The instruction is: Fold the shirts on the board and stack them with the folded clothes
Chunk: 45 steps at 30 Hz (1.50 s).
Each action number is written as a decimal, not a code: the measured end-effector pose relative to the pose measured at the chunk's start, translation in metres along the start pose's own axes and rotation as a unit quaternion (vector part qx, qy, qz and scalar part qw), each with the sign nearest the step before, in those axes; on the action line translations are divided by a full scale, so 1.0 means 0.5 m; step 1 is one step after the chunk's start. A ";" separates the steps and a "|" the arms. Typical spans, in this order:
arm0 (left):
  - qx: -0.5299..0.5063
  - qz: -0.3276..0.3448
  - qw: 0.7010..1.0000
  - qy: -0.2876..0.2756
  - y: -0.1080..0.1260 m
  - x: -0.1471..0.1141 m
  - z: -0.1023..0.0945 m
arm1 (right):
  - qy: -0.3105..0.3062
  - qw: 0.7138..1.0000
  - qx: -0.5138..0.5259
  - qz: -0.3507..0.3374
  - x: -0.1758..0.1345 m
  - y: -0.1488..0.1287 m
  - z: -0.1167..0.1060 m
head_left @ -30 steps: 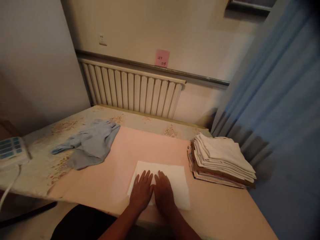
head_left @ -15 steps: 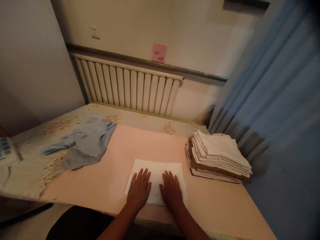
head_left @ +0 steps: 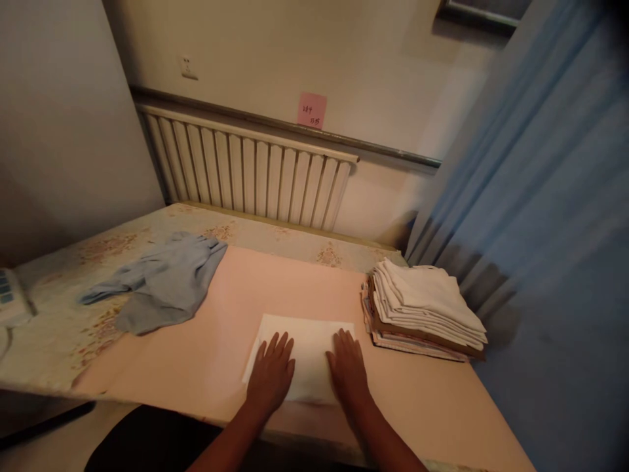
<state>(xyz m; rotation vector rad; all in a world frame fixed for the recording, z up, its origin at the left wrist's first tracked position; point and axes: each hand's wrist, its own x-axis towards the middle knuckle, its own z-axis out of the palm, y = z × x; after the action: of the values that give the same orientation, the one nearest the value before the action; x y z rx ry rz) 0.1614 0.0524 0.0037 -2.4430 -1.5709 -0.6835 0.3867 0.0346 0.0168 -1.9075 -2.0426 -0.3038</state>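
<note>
A white folded cloth [head_left: 309, 357] lies flat on the pink table covering near the front edge. My left hand [head_left: 270, 370] rests palm down on its left part, fingers stretched out. On its right edge lies my right hand [head_left: 350, 370], also flat with the fingers extended. Neither hand grips anything. To the right of the cloth is a stack of folded cloths [head_left: 427, 301], cream ones on top with brown and striped ones beneath. A crumpled grey-blue cloth [head_left: 170, 282] lies at the left.
The table has a floral cover [head_left: 44, 354] under the pink sheet [head_left: 289, 282]. A white device with keys [head_left: 12, 301] sits at the far left. Behind the table are a radiator [head_left: 250, 174] and wall; a blue curtain [head_left: 540, 262] hangs at the right.
My right hand has slid to the right, onto the white cloth's right edge. My left hand stays on the left part. The camera view has shifted slightly.
</note>
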 end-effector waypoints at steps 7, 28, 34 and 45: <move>0.000 0.002 1.000 -0.001 0.001 -0.003 -0.006 | -0.005 0.996 0.053 -0.074 0.040 -0.067 0.029; -0.270 -0.382 0.881 -0.071 -0.128 -0.141 -0.129 | -0.008 0.998 0.035 -0.042 0.036 -0.051 0.056; -0.356 -0.366 0.851 -0.125 -0.105 -0.146 -0.124 | -0.012 0.999 0.029 -0.040 0.035 -0.052 0.055; -0.529 -0.384 0.739 -0.164 -0.087 -0.118 -0.116 | 0.001 0.999 0.030 -0.044 0.032 -0.051 0.059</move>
<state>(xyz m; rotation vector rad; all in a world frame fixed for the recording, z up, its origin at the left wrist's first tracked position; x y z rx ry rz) 0.0854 0.0016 0.0232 -2.4681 -3.0472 -1.7608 0.3579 0.0583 -0.0025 -1.7854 -2.1138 -0.2624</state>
